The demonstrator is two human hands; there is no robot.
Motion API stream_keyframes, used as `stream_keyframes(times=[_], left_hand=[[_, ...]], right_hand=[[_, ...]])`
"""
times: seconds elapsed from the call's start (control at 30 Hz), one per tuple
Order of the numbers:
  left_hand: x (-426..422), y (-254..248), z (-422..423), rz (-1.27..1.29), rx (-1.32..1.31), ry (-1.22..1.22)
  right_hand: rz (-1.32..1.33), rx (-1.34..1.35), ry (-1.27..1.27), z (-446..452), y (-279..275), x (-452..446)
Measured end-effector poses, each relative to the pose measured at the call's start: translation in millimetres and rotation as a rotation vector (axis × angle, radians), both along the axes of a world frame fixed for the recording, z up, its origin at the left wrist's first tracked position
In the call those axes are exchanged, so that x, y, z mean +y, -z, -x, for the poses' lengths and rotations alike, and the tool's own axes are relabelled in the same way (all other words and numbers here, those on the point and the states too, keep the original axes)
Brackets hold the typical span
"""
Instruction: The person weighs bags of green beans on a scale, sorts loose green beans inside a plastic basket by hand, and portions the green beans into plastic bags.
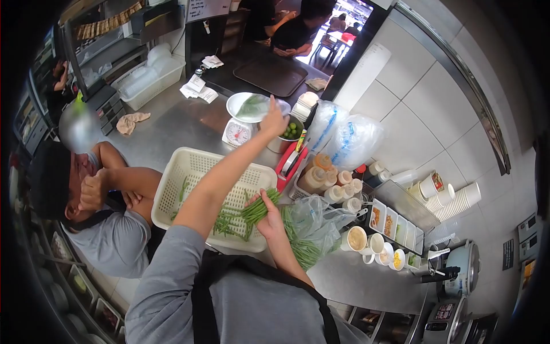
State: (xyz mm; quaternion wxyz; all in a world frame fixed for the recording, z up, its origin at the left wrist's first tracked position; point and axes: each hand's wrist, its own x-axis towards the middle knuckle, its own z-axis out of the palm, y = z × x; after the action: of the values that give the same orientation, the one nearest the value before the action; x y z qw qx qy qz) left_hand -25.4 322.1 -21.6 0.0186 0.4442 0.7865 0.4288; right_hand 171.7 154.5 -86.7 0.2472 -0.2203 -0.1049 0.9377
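Observation:
My left hand (274,121) reaches across to the scale, its fingers closed at the edge of a clear bag of green vegetables (253,107). That bag lies in a white bowl (234,104) on the white dial scale (236,134). Over the right end of a cream perforated basket (167,172), my right hand (271,222) holds a bunch of green beans (259,208). Loose cut beans (224,222) lie in the basket below. Just right of my right hand are long beans (305,252) and a clear plastic bag (321,221).
A person in grey (117,243) leans at the left beside the basket. Right of the scale stand a pot of green fruit (292,131), a red tape dispenser (291,163), sauce bottles (314,176) and plastic bags (355,140). A dark tray (270,77) lies behind.

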Motion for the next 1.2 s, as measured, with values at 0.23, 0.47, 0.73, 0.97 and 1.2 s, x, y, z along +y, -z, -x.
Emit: stream_keyframes(times=[0.23,0.47,0.73,0.97,1.2], left_hand=[[-76.6,-110.1,29.0,-0.348,0.143,-0.031],[-176.6,-119.4,9.3,-0.328,-0.254,0.375],[-255.6,-53.5,-30.1,0.015,-0.854,0.631],[-275.8,-39.5,-32.3,0.04,-0.862,0.6],[-292.1,-31.0,-43.3,0.169,-0.753,0.6]], right_hand=[[0.026,0.097,-0.005,-15.0,-22.8,6.5],[-0.005,0.323,-0.122,-18.1,-79.9,7.3],[-0.654,0.205,0.198,-0.1,-137.8,9.7],[-1.455,-0.341,0.047,52.0,-64.1,-10.4],[-2.087,-0.553,-0.442,48.8,-32.6,-1.1]])
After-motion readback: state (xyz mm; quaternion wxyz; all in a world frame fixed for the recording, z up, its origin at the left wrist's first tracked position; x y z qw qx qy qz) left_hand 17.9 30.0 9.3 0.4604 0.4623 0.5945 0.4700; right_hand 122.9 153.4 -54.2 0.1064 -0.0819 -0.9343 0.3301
